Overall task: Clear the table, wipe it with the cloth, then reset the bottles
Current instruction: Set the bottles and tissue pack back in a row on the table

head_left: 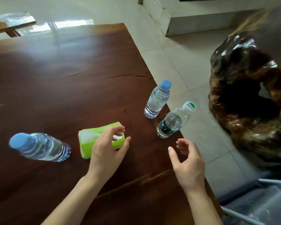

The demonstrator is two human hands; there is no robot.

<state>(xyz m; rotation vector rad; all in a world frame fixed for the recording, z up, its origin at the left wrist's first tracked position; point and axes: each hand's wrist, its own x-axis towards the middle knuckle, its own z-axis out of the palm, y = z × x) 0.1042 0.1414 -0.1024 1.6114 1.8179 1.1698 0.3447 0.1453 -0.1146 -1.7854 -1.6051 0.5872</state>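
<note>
Two bare hands are held above the dark wooden desk (71, 75): left hand (108, 151) curled over the green-and-white folded cloth (91, 137), right hand (189, 163) empty, fingers (182, 144) spread.

Colours on table (55, 75) — dark reddish-brown wood.
Packet (94, 137) lime green and white; two bottle caps (166, 84) blue, third cap (188, 106) white-green — label dark green.

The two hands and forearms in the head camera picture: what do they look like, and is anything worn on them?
Both the left hand and the right hand are bare, without gloves. No ring, watch or bracelet shows on the fingers or wrists. The forearms are bare as well, down to the bottom edge of the picture, so no sleeve is visible. The fingernails look short and unpainted, though they are slightly blurred.
</note>
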